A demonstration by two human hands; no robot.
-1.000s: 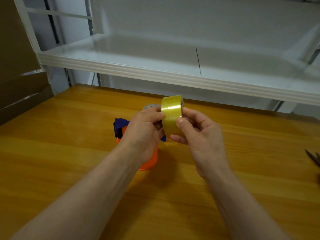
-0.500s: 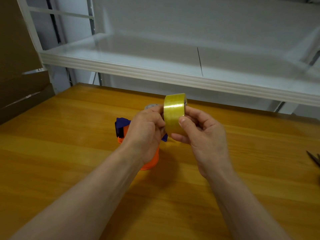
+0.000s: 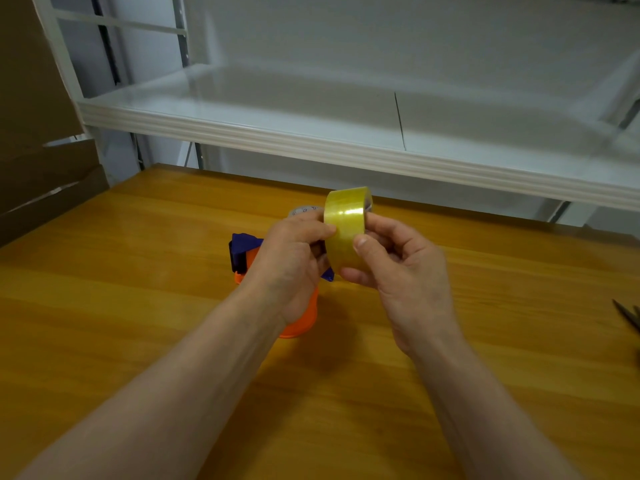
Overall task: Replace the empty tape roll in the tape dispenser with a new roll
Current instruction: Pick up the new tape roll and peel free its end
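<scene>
a roll of yellowish clear packing tape (image 3: 346, 226) is held upright on its edge above the wooden bench (image 3: 138, 306), its broad taped face turned toward the camera and its hollow core just showing at the upper right. the right hand (image 3: 398, 271) grips it from the right side: the thumb presses on the front face of the roll, and the fingers (image 3: 384, 225) curl round behind and beneath it, closed firmly on the roll. the left hand (image 3: 294, 261) comes in from the left with its thumb and forefinger pinched narrow against the left edge of the roll's face; whether they hold a loose tape end cannot be told.

beneath and behind the left hand sits the orange plastic tape dispenser with a dark blue front piece (image 3: 242, 254), resting on the bench; much of it is hidden by the hand and wrist, with the blue part showing at the left and the orange handle showing below the wrist. a small grey round object (image 3: 304, 210) peeks out just above the left hand, too hidden to identify.

at the far right edge of the bench lie the dark tips of a pair of scissors (image 3: 628, 315), well apart from the hands. a white metal shelf (image 3: 381, 157) runs across behind the bench, and brown cardboard (image 3: 31, 150) stands at the left.
</scene>
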